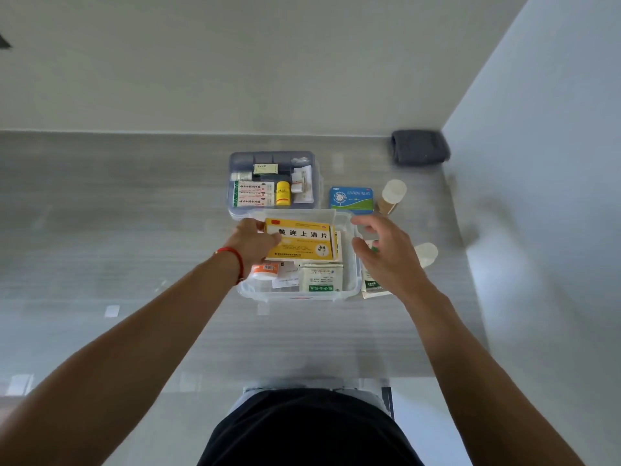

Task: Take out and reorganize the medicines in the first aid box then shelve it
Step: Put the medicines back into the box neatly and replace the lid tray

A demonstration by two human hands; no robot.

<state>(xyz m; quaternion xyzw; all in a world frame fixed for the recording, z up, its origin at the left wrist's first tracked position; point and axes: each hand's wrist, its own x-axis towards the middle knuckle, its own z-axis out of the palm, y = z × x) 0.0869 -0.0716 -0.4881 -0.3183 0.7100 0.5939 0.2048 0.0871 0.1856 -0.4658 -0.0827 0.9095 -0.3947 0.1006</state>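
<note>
Between hands: yellow medicine box (300,239), long axis running hand to hand. Left hand (252,245) grips its near end; right hand (386,250) released, empty, just beside first aid box (353,280).

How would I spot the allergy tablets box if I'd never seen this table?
Find the clear first aid box mid-table. Just beyond its far right corner lies a flat blue box with a green swoosh, printed "Loratadine Tablets": the only blue package out on the table.

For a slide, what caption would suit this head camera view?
Left hand grips a yellow medicine box over the clear first aid box; right hand hovers open beside it.
</note>
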